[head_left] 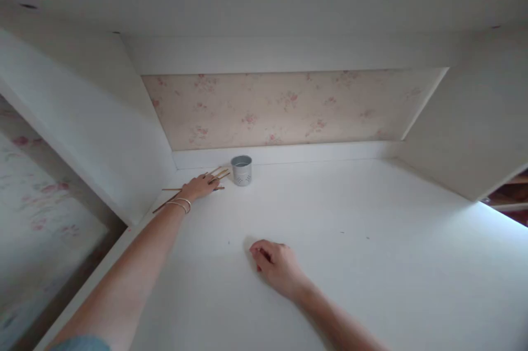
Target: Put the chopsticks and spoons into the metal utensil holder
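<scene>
At the back left of the white desk, my left hand [200, 187] lies palm down over several thin brown sticks [223, 174] that look like chopsticks. Its fingers reach forward across them, and the sticks stick out on both sides of the hand. What lies under the palm is hidden. Just right of those fingertips stands an upright grey metal cup [242, 171] with small holes low in its wall. My right hand [277, 264] rests on the desk nearer to me, curled into a loose fist, with nothing visible in it.
The white desk top [330, 285] runs back to a low ledge under flowered wallpaper [264, 109]. Side panels [466, 114] close it in left and right. Overhead hangs a shelf [289, 10] with plastic items above. A few small dark marks dot the desk.
</scene>
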Demonstrator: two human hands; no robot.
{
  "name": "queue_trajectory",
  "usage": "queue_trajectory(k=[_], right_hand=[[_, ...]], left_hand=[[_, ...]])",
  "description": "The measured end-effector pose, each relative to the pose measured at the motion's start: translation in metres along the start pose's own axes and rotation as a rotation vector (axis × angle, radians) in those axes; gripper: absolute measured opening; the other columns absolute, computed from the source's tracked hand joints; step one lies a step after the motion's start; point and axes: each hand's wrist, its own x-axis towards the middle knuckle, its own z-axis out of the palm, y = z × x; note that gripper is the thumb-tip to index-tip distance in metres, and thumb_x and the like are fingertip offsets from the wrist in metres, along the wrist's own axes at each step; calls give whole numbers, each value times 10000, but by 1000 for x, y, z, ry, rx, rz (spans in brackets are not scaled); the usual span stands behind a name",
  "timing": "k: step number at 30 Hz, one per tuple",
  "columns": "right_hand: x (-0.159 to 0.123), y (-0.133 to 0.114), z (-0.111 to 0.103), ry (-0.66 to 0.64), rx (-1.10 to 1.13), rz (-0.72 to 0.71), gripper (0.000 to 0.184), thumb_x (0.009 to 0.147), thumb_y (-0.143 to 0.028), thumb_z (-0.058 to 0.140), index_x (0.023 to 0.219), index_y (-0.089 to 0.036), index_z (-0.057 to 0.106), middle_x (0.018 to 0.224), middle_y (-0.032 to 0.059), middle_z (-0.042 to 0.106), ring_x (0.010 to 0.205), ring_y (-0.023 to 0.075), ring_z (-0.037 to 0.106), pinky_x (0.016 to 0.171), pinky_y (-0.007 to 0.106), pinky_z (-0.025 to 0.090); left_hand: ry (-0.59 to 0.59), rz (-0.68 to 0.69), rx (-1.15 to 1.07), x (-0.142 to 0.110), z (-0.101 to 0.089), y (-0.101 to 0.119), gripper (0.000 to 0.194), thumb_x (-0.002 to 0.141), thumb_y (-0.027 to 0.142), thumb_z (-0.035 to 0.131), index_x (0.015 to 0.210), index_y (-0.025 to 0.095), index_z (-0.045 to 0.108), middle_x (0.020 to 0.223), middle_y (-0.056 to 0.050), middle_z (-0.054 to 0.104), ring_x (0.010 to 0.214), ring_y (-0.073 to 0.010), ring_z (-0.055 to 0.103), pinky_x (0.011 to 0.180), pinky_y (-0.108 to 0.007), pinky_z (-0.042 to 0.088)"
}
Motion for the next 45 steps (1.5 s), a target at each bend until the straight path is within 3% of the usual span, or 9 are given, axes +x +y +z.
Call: queue_trajectory(k=[6,13,21,29,33,36,39,42,45], right_hand=[[-1,1,1,10,-33,-36,254,901,-319,439,884,-246,682,684,4,680,597,131,580,570,227,349],[-2,1,2,20,-43,-66,247,880,-279,449,902,-233,690,699,10,690,614,138,592,591,232,362],[-3,2,1,21,-36,-51,244,878,-282,448,891,-232,686,646,-4,675,600,136,587,585,231,353],[7,8,5,36,150,-1,292,891,-394,449,875,-198,666,656,2,655,582,126,551,569,231,384],[38,7,-9,48,252,42,306,893,-412,433,929,-180,629,651,-1,635,538,114,542,546,231,416],[77,-4,-27,52,85,47,278,899,-349,435,1074,-192,583,734,7,675,553,108,576,569,230,437],[120,-24,-40,38,-159,27,432,905,-330,460,1317,-207,425,912,44,705,639,133,631,636,252,454],[159,-43,-43,73,-298,3,594,891,-350,505,1429,-227,287,1046,77,684,876,208,647,770,304,444],[187,-52,-41,94,-399,29,638,901,-370,482,1462,-225,216,1108,104,664,998,253,618,830,346,430]], left_hand=[[-34,7,37,-27,3,5,598,816,650,359,1302,341,519,1417,-49,465,1185,-348,506,959,-474,369],[-37,51,62,-87,12,13,586,818,673,356,1300,377,512,1476,-36,383,1289,-367,388,984,-510,347],[-41,102,-15,-166,23,18,552,799,721,371,1264,469,528,1552,41,219,1401,-436,125,1004,-739,82],[19,130,-67,-182,27,20,493,815,693,401,1175,436,617,1508,-3,331,1412,-379,148,1041,-708,-13],[126,182,-123,-187,23,23,424,822,611,492,1168,405,623,1452,-14,413,1373,-353,250,1065,-686,-2],[251,256,-214,-199,20,37,321,873,474,488,1099,335,667,1320,-48,531,1295,-298,374,1125,-595,46],[307,379,-369,-214,21,63,280,906,347,442,1021,307,694,1121,-75,616,1171,-257,482,1153,-511,106],[192,562,-540,-227,27,88,275,909,296,436,1015,311,690,1004,-85,640,1048,-243,550,1087,-461,288],[3,699,-522,-235,34,98,292,919,273,421,1058,299,676,1018,-82,655,988,-227,581,921,-377,442]])
